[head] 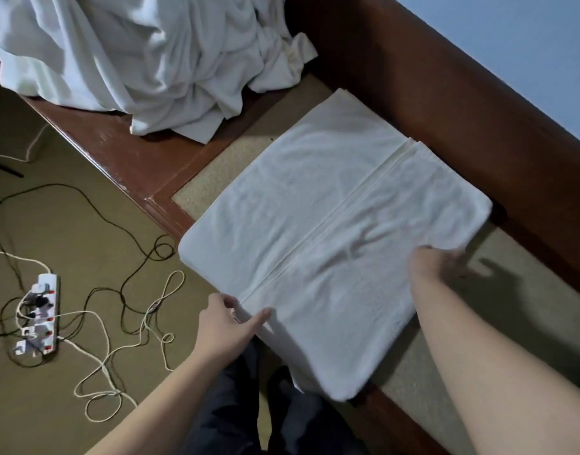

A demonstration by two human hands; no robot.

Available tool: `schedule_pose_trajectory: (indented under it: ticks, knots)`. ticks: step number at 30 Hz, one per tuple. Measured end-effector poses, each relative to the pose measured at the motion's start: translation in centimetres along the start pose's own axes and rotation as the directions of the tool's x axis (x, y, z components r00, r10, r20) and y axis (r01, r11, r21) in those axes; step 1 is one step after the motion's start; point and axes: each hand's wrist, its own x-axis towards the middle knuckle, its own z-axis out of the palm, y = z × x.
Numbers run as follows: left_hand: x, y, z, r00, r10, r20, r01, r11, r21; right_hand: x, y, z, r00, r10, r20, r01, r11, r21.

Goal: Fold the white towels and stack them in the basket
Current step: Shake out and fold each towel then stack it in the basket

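Head view: the left hand (228, 323) pinches the folded towel (318, 231) at its near edge, probably to fold it again. The right hand (438, 262) is blurred; I cannot tell how its fingers lie.

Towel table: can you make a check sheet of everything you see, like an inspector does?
Surface: wooden-framed platform with a beige inset.
Job's things: partly folded towel lies flat, its near corner over the edge; no basket in view.
Clutter: crumpled white cloth pile at the far end.
Grippers: left hand pinches the towel's near edge; right hand is blurred at the towel's right edge, grip unclear.
Cables: power strip and loose cords on the floor.
Surroundings: olive floor, blue wall.
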Motion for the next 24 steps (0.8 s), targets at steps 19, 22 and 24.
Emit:
schedule_pose_trajectory:
  ticks: [19,22,24]
  knots:
    - [-4.6,-3.6,2.5,0.964,0.140,-0.224,-0.134,0.990,0.045,-5.2,17.8,-3.3,0.805,-0.203,0.558,0.067,0.965,0.254]
    - [-9.2,-4.2,6.4,0.947,0.318,0.047,-0.317,0.899,0.302,-4.7,17.8,-3.9,0.796,-0.199,0.571,0.041,0.960,0.276]
    - [-11.5,-4.5,9.3,0.913,0.336,0.233,-0.409,0.758,0.509,-4.9,18.3,-4.1,0.803,-0.202,0.560,0.043,0.958,0.284]
